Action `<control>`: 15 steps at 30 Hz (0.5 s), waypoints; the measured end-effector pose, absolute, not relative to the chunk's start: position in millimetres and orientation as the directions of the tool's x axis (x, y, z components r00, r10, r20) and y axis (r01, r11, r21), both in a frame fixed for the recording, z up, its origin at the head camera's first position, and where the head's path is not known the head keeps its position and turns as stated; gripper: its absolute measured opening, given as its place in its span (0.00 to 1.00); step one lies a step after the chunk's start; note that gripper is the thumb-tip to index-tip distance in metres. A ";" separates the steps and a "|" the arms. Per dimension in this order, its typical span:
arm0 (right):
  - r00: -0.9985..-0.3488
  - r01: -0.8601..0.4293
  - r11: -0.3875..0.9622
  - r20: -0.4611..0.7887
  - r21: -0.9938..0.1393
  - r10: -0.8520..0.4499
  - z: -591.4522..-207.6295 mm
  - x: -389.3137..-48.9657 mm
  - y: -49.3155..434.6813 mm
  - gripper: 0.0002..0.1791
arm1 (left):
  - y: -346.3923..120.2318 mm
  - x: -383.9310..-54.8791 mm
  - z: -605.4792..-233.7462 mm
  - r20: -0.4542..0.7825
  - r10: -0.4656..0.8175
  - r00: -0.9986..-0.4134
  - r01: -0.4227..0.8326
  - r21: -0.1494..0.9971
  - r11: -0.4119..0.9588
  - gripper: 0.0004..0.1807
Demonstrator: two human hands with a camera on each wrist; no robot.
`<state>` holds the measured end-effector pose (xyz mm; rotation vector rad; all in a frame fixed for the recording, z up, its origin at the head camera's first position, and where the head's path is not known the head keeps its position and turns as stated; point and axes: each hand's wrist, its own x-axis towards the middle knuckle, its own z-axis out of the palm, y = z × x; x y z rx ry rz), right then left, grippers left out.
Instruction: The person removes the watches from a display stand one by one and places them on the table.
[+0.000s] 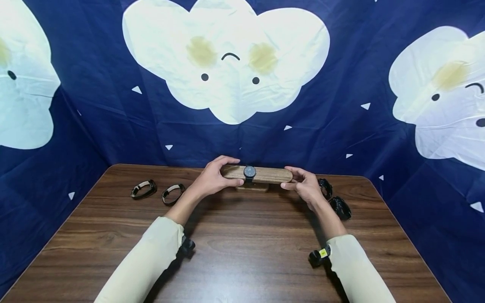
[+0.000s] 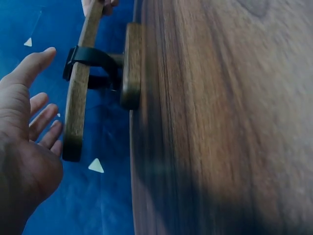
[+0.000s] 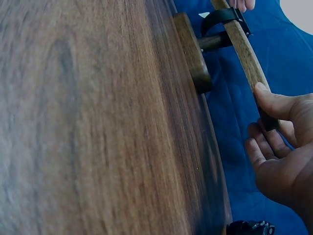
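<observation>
A wooden watch stand (image 1: 270,175) with a long, round-ended bar stands near the table's far edge. Strapped round its bar is a black wristwatch (image 1: 249,172), dial facing up toward the head camera. My left hand (image 1: 217,176) is at the bar's left end, thumb and fingers spread; in the left wrist view its thumb stands apart from the wood. At the other end, my right hand (image 1: 305,185) pinches the bar, its thumb (image 3: 266,95) on one face and fingers curled behind. The stand's base (image 2: 131,68) rests on the table by the edge.
Two dark bands with pale linings, one (image 1: 143,189) farther left and another (image 1: 173,194) by my left forearm, lie on the wooden table (image 1: 242,244). Beyond my right hand are two black watches, one (image 1: 325,188) behind the other (image 1: 340,208). A blue cloud-patterned curtain (image 1: 265,139) hangs behind.
</observation>
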<state>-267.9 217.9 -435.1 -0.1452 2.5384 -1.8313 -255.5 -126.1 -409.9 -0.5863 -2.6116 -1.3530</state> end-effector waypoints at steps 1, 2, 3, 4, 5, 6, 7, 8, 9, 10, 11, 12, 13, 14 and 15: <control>-0.996 -0.070 0.316 0.047 -0.946 -0.080 -434.8 -267.9 217.6 0.40 | -125.2 -256.3 -410.0 0.303 0.275 -0.912 0.406 0.752 0.519 0.40; -0.996 -0.070 0.318 0.046 -0.945 -0.080 -434.4 -267.7 217.3 0.40 | -124.4 -256.7 -409.7 0.303 0.275 -0.913 0.406 0.752 0.519 0.41; -0.996 -0.071 0.317 0.047 -0.946 -0.081 -434.1 -267.8 217.0 0.40 | -123.6 -257.2 -409.6 0.300 0.274 -0.914 0.403 0.754 0.519 0.41; -0.996 -0.070 0.315 0.047 -0.947 -0.081 -433.9 -267.9 216.8 0.40 | -122.7 -257.9 -409.7 0.298 0.274 -0.914 0.402 0.753 0.521 0.41; -0.995 -0.071 0.316 0.047 -0.946 -0.082 -433.7 -267.9 216.6 0.40 | -121.9 -258.4 -409.8 0.296 0.276 -0.914 0.401 0.753 0.522 0.41; -0.995 -0.071 0.316 0.047 -0.946 -0.084 -433.5 -268.0 216.5 0.40 | -120.9 -259.0 -410.2 0.293 0.277 -0.915 0.400 0.752 0.524 0.41; -0.995 -0.072 0.316 0.047 -0.946 -0.085 -433.4 -268.0 216.4 0.40 | -119.8 -259.5 -410.6 0.289 0.279 -0.916 0.398 0.751 0.527 0.41; -0.995 -0.072 0.314 0.047 -0.947 -0.086 -433.4 -268.0 216.4 0.40 | -118.7 -259.8 -410.9 0.286 0.282 -0.916 0.397 0.749 0.530 0.41; -0.995 -0.071 0.313 0.047 -0.947 -0.086 -433.4 -268.0 216.2 0.40 | -117.5 -260.9 -412.0 0.287 0.285 -0.915 0.400 0.745 0.533 0.42; -0.995 -0.072 0.310 0.047 -0.948 -0.088 -433.4 -267.9 216.0 0.40 | -116.2 -261.6 -413.0 0.288 0.289 -0.913 0.404 0.740 0.538 0.42; -0.995 -0.073 0.308 0.048 -0.949 -0.088 -433.5 -267.8 215.8 0.40 | -114.8 -262.4 -414.0 0.290 0.292 -0.912 0.407 0.734 0.544 0.41; -0.995 -0.073 0.308 0.049 -0.949 -0.087 -433.6 -267.7 215.8 0.40 | -113.3 -262.8 -414.6 0.289 0.292 -0.911 0.408 0.730 0.548 0.42; -0.995 -0.073 0.304 0.049 -0.950 -0.086 -433.8 -267.5 215.6 0.40 | -111.7 -262.8 -415.0 0.287 0.290 -0.913 0.405 0.729 0.552 0.42; -0.995 -0.073 0.299 0.049 -0.951 -0.086 -434.0 -267.4 215.5 0.40 | -110.0 -263.2 -415.5 0.287 0.288 -0.914 0.404 0.726 0.557 0.42; -0.995 -0.072 0.297 0.049 -0.952 -0.084 -434.1 -267.3 215.4 0.40 | -108.2 -263.5 -416.1 0.289 0.286 -0.914 0.404 0.720 0.564 0.42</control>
